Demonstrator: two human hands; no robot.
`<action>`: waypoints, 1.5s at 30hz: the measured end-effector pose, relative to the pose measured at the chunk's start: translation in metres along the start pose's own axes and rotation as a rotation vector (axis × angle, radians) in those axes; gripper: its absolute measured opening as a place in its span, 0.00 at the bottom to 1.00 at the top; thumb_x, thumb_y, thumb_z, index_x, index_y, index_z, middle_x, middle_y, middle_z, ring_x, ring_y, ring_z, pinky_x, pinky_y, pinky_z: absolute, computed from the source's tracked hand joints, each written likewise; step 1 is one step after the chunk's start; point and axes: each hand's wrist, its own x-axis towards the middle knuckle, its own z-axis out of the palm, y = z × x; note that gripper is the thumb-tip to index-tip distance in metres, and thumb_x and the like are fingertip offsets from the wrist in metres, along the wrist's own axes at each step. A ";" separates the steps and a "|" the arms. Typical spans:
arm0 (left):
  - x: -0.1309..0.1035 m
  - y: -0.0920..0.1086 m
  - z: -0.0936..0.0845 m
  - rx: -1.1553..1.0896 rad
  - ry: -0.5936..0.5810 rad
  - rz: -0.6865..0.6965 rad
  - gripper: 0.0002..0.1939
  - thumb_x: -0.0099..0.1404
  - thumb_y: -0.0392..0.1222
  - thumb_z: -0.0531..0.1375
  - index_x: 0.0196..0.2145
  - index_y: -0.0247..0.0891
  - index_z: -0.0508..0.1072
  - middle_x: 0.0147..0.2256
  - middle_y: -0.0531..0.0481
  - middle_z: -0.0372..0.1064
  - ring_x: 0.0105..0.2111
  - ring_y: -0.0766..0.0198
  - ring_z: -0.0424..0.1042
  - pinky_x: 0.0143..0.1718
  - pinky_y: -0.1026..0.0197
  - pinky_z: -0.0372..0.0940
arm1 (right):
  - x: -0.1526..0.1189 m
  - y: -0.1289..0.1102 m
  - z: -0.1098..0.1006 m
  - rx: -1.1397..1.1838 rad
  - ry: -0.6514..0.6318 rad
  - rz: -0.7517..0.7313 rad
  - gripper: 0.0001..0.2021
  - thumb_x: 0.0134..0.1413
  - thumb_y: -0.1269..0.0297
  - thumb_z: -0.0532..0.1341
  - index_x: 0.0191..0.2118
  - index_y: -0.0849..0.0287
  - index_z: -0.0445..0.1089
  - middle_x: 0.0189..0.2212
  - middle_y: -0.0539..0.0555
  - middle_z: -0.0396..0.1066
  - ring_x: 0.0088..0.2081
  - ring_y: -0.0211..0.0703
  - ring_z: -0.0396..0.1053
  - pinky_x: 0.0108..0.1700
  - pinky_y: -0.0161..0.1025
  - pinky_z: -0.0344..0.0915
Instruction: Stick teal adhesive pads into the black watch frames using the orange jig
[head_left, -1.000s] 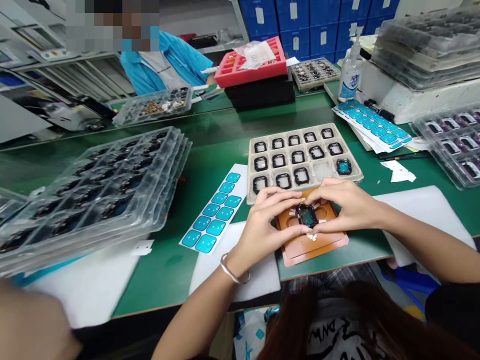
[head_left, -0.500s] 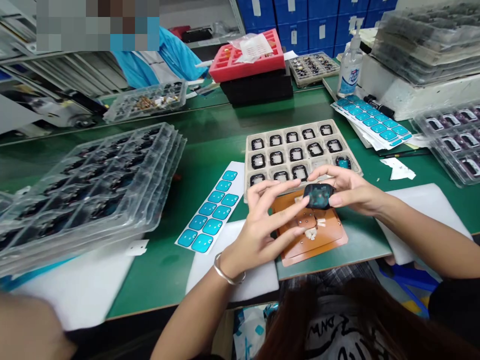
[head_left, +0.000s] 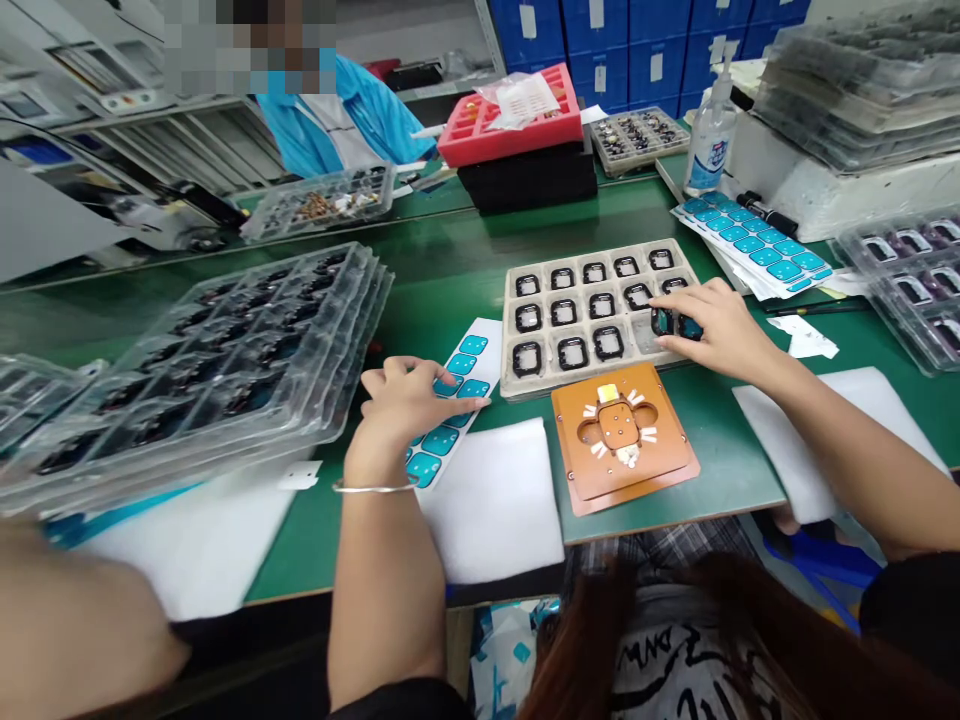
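Note:
My right hand (head_left: 716, 325) is over the right side of a pale compartment tray (head_left: 555, 382). Between its thumb and fingers it grips a dark watch case (head_left: 663, 322), just above the front row. A second dark case with a teal face (head_left: 688, 327) sits beside it, partly behind the fingers. Black watch frames (head_left: 572, 352) fill most other pockets. My left hand (head_left: 409, 400) hovers at a sheet of teal stickers (head_left: 472, 345), thumb and forefinger apart; whether it touches the sheet I cannot tell. An orange fixture (head_left: 619, 425) with a rounded recess lies between my arms.
Stacked clear trays (head_left: 225, 350) stand at the left, with part of another person's arm (head_left: 82, 620) near. White foam sheets (head_left: 499, 500) flank the fixture. Behind are a red tray (head_left: 510, 125) on a black box, a pump bottle (head_left: 711, 140) and more sticker sheets (head_left: 757, 245). Someone in blue sits opposite.
My hands have separated. The right carried the dark watch case from above the orange fixture to the tray; the left moved leftward to the sticker sheet. The fixture is now uncovered.

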 end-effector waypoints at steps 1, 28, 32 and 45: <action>0.001 0.000 0.001 0.014 -0.005 -0.019 0.34 0.41 0.72 0.66 0.32 0.38 0.74 0.52 0.33 0.62 0.55 0.25 0.56 0.45 0.31 0.63 | 0.001 0.002 0.001 -0.003 -0.032 0.000 0.22 0.61 0.55 0.60 0.58 0.53 0.69 0.51 0.61 0.73 0.49 0.62 0.64 0.43 0.53 0.60; 0.015 0.005 0.018 -0.014 -0.004 -0.089 0.35 0.45 0.73 0.64 0.29 0.33 0.76 0.54 0.30 0.62 0.58 0.23 0.53 0.49 0.26 0.56 | 0.026 -0.007 0.019 0.209 -0.272 -0.282 0.14 0.65 0.63 0.56 0.52 0.54 0.75 0.43 0.58 0.77 0.48 0.54 0.64 0.51 0.53 0.62; 0.013 0.017 0.011 0.011 -0.060 -0.186 0.28 0.41 0.62 0.72 0.28 0.34 0.75 0.56 0.27 0.60 0.58 0.21 0.52 0.51 0.28 0.56 | 0.030 -0.003 0.022 0.446 -0.262 -0.196 0.13 0.57 0.61 0.64 0.47 0.57 0.76 0.38 0.58 0.79 0.46 0.54 0.65 0.46 0.49 0.64; -0.010 0.037 -0.005 -0.077 0.029 -0.182 0.10 0.55 0.41 0.66 0.30 0.41 0.67 0.35 0.48 0.75 0.45 0.46 0.73 0.51 0.42 0.61 | 0.004 -0.032 -0.018 1.244 0.246 0.291 0.14 0.43 0.59 0.73 0.35 0.57 0.75 0.28 0.49 0.73 0.33 0.40 0.75 0.28 0.33 0.66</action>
